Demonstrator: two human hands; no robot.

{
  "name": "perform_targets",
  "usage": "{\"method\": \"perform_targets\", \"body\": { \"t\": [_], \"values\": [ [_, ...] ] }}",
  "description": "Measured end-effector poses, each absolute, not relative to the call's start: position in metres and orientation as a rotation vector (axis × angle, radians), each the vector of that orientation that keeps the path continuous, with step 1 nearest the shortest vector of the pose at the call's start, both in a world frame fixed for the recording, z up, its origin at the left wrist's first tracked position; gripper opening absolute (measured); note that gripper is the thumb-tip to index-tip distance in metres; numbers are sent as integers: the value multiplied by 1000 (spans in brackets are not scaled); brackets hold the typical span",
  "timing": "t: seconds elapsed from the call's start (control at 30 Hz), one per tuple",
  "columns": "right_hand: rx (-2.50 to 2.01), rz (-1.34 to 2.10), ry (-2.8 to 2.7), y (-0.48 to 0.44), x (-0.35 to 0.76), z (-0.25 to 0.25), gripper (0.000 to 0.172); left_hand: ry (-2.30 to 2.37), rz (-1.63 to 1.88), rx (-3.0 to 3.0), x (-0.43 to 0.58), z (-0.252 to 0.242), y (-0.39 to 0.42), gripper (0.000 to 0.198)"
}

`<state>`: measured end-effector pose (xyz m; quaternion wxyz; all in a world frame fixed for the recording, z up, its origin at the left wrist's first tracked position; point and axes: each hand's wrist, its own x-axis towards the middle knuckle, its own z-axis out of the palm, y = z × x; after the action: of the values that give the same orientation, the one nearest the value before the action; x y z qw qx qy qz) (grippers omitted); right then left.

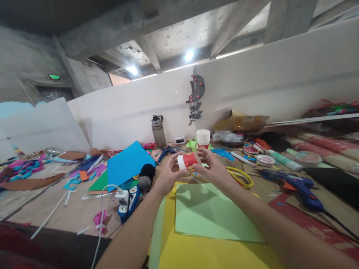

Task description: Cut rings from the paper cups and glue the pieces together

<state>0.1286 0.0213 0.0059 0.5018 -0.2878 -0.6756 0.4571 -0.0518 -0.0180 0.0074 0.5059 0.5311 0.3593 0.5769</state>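
Both of my hands hold a red and white paper cup (187,161) on its side above the table, its open mouth turned left. My left hand (167,175) grips the rim end with curled fingers. My right hand (211,167) wraps the base end from the right. Below them lie a light green sheet (207,215) on top of a yellow sheet (196,254). A stack of white paper cups (203,138) stands just behind the held cup.
A blue sheet (127,164), yarn balls (146,177) and a plugged-in charger (123,196) lie to the left. A blue glue gun (301,188), yellow ring (241,176) and tape rolls sit right. A grey bottle (158,131) stands by the white partition. Paper scraps litter the left side.
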Motion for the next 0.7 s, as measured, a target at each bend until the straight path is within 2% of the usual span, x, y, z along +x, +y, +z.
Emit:
{"method": "perform_targets", "body": {
  "t": [0.13, 0.4, 0.7],
  "values": [
    [-714, 1105, -1628, 21, 129, 6, 51, 844, 1387, 1262, -52, 6, -17, 73],
    [-694, 1207, -1530, 20, 127, 10, 45, 880, 1421, 1279, -52, 4, -14, 73],
    [-734, 1121, -1589, 22, 126, 3, 48, 842, 1380, 1146, -50, 8, -17, 69]
  ]
}}
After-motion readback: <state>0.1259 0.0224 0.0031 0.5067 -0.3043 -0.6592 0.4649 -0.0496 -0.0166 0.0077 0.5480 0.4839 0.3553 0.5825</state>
